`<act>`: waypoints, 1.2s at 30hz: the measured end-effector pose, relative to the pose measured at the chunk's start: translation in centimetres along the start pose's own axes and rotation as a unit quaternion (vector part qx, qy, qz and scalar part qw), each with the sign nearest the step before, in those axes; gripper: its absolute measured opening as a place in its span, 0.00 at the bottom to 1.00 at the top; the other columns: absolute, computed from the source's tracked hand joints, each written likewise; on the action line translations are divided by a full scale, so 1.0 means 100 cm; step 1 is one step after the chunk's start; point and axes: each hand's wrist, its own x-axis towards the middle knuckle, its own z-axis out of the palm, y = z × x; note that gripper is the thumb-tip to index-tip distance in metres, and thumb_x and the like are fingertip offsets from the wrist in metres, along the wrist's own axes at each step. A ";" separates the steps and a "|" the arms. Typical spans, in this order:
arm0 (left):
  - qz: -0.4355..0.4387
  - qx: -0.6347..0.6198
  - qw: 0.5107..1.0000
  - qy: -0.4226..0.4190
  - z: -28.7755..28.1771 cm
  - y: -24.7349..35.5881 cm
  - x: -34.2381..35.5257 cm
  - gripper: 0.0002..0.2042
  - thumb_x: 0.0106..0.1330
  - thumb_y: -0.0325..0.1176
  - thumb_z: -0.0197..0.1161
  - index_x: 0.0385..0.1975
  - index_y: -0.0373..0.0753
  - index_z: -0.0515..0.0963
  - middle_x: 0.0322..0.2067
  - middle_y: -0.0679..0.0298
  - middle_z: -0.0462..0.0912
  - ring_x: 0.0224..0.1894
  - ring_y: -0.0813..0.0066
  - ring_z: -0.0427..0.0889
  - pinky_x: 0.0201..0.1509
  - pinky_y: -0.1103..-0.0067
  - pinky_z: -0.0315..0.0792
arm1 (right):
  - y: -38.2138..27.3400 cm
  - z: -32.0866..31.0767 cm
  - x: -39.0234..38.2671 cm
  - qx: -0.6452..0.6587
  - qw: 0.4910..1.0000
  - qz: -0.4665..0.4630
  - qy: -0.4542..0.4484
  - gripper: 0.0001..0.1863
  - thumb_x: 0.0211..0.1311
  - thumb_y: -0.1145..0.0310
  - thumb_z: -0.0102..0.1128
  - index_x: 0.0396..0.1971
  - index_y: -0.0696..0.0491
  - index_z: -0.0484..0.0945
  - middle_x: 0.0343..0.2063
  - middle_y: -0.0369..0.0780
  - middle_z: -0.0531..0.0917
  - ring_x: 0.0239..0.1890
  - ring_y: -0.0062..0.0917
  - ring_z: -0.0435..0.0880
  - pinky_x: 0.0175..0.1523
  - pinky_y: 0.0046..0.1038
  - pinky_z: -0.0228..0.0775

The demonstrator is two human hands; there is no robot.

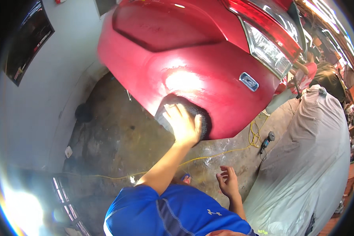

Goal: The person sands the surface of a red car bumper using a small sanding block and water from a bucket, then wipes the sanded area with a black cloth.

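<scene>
My left hand [183, 125] is on a dark fuzzy cloth [202, 114], pinning it to the lower corner of a glossy red car panel [220, 74]. The thumb is set apart from the fingers, and part of the cloth lies under the palm. A bright light reflection sits on the paint just above it. Away from the car, my right hand [229, 181] hangs lower down with loosely bent, separated fingers and nothing in it. Above the panel are a clear and red tail light [265, 47] and a small chrome badge [249, 82].
A yellow cord [208, 157] crosses the stained concrete floor [118, 137]. Near it lies a power tool [268, 139] with a round head. A pale cover [303, 165] drapes a large shape at right. Another person [306, 74] is beyond the car; a white wall [72, 51] stands left.
</scene>
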 end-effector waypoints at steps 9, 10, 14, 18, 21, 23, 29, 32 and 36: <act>0.200 -0.123 0.967 0.098 -0.050 0.053 0.130 0.50 0.63 0.68 0.61 0.75 0.33 0.61 0.79 0.41 0.49 0.81 0.36 0.41 0.79 0.38 0.33 | -0.015 -0.009 0.029 -0.064 0.990 -0.127 -0.005 0.18 0.63 0.70 0.70 0.53 0.52 0.80 0.40 0.45 0.81 0.37 0.36 0.83 0.44 0.34 0.78; 0.175 -0.108 0.969 0.133 -0.053 0.039 0.144 0.50 0.63 0.68 0.61 0.75 0.35 0.61 0.79 0.42 0.50 0.81 0.36 0.42 0.79 0.38 0.34 | -0.020 -0.004 0.033 -0.037 0.992 -0.125 0.002 0.18 0.64 0.71 0.70 0.53 0.53 0.80 0.39 0.43 0.81 0.37 0.34 0.84 0.47 0.34 0.78; 0.235 -0.069 0.957 0.153 -0.042 0.029 0.145 0.48 0.60 0.70 0.63 0.71 0.37 0.65 0.74 0.40 0.58 0.81 0.34 0.43 0.75 0.31 0.35 | -0.063 0.006 0.059 0.070 0.978 -0.184 0.075 0.17 0.68 0.71 0.67 0.53 0.59 0.78 0.46 0.44 0.81 0.50 0.30 0.83 0.57 0.35 0.75; 0.512 -0.219 0.828 0.055 -0.029 0.049 0.097 0.43 0.49 0.78 0.64 0.45 0.38 0.79 0.64 0.26 0.66 0.78 0.22 0.45 0.72 0.27 0.37 | -0.091 -0.004 0.118 0.226 0.892 -0.244 0.306 0.18 0.76 0.69 0.57 0.59 0.61 0.72 0.56 0.45 0.78 0.59 0.31 0.77 0.67 0.34 0.69; 0.599 -0.360 0.707 -0.105 -0.026 0.107 0.042 0.52 0.31 0.69 0.80 0.58 0.42 0.78 0.73 0.39 0.62 0.81 0.35 0.48 0.79 0.36 0.35 | -0.099 -0.019 0.126 0.173 0.923 -0.208 0.272 0.16 0.79 0.65 0.53 0.57 0.60 0.72 0.53 0.45 0.78 0.56 0.34 0.78 0.65 0.38 0.69; 0.548 -0.519 0.638 -0.150 -0.056 0.124 0.018 0.48 0.48 0.72 0.75 0.64 0.43 0.76 0.64 0.52 0.79 0.80 0.48 0.57 0.80 0.40 0.38 | -0.074 -0.023 0.107 0.112 0.940 -0.233 0.224 0.16 0.78 0.63 0.54 0.54 0.60 0.73 0.51 0.46 0.79 0.54 0.37 0.78 0.63 0.39 0.69; 0.230 -0.720 0.635 -0.159 -0.120 0.025 0.017 0.18 0.75 0.44 0.66 0.51 0.33 0.82 0.48 0.56 0.87 0.59 0.61 0.84 0.67 0.62 0.73 | -0.061 -0.051 0.145 -0.189 0.884 -0.320 0.283 0.19 0.75 0.56 0.58 0.47 0.60 0.77 0.43 0.50 0.81 0.48 0.47 0.80 0.57 0.45 0.69; 0.034 -0.634 0.751 -0.183 -0.103 -0.053 -0.006 0.13 0.77 0.35 0.64 0.51 0.31 0.79 0.44 0.57 0.87 0.48 0.72 0.86 0.56 0.71 0.79 | -0.141 -0.033 0.198 -0.329 0.839 -0.325 0.287 0.29 0.64 0.50 0.70 0.51 0.61 0.77 0.47 0.54 0.81 0.54 0.55 0.77 0.64 0.51 0.64; -0.020 -0.524 0.822 -0.223 -0.093 -0.136 -0.048 0.11 0.75 0.35 0.66 0.45 0.32 0.82 0.38 0.61 0.87 0.42 0.77 0.85 0.50 0.75 0.79 | -0.220 -0.010 0.252 -0.509 0.747 -0.336 0.265 0.44 0.59 0.36 0.67 0.51 0.69 0.80 0.55 0.60 0.80 0.65 0.54 0.72 0.80 0.56 0.42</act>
